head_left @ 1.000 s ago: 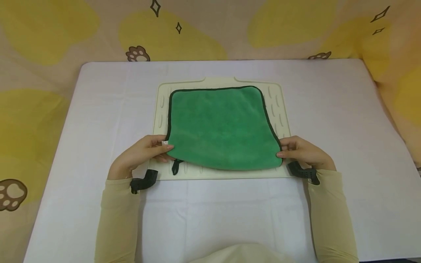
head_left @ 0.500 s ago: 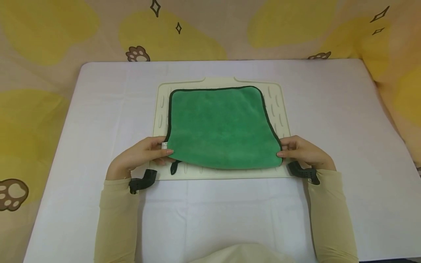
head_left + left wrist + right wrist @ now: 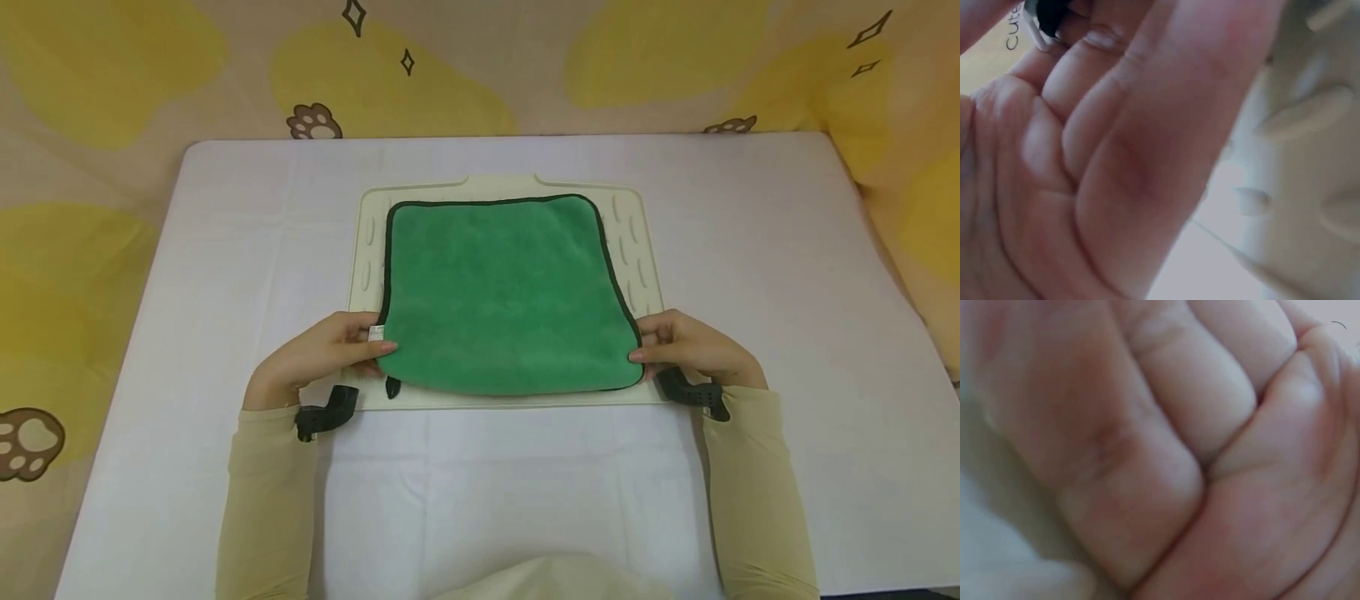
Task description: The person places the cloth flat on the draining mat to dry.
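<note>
A green cloth (image 3: 502,292) with a dark edging lies spread over a cream ribbed board (image 3: 637,250) in the head view. My left hand (image 3: 322,350) pinches its near left corner, thumb on top and fingers underneath. Beside that thumb a small white label (image 3: 377,333) sticks out, and a dark hanging loop (image 3: 393,387) shows below the corner. At the near right corner my right hand (image 3: 686,346) pinches the cloth in the same way. The near edge bows toward me between both hands. Curled fingers (image 3: 1141,144) fill much of the left wrist view; the right wrist view is mostly palm and fingers (image 3: 1129,437).
The board lies on a table (image 3: 787,292) with a white cover. Behind it hangs a yellow patterned fabric (image 3: 525,67) with paw prints and stars. Black wrist mounts (image 3: 327,412) sit at both cuffs.
The near edge of the cloth has dropped slightly toward me, and less of the dark loop shows. Both hands keep their pinch at the corners with hardly any movement.
</note>
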Available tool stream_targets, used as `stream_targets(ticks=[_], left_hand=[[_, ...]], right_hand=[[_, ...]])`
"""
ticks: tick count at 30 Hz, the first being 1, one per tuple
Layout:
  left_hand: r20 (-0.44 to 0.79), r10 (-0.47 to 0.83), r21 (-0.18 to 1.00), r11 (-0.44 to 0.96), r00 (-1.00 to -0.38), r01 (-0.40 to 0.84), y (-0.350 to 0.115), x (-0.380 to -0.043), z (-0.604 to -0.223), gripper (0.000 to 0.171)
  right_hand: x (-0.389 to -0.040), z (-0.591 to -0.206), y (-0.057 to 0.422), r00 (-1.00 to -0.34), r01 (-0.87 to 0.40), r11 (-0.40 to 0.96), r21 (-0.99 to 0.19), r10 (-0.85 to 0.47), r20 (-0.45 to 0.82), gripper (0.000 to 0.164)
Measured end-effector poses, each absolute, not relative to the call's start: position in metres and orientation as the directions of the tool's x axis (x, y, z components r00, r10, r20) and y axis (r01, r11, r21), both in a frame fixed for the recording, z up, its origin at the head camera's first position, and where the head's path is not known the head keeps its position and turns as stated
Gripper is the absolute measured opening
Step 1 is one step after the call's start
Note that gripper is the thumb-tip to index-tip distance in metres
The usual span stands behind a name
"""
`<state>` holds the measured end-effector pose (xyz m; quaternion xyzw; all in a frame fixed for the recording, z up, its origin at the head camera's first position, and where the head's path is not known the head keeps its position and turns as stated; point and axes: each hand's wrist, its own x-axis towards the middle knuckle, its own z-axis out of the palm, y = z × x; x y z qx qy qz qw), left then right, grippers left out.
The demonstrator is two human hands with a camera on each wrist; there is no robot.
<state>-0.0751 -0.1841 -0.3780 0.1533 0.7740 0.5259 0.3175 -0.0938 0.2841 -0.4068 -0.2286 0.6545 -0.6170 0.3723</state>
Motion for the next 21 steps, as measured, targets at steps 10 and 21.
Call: stream_targets(ticks=[10,21], left_hand=[[-0.291,0.543,0.895,0.445,-0.787,-0.024,-0.183,-0.073,-0.377,0.024],[-0.488,0.429,0.781,0.604,-0.76,-0.161,-0.179,-0.077,-0.387,0.033]], right_hand=[[-0.093,-0.406,0.285,-0.631,0.154,0.171,-0.973,-0.741,-0.231,0.009],[-0.092,-0.406,0.28,-0.595,0.142,0.21,-0.967,-0.763,-0.253,0.02]])
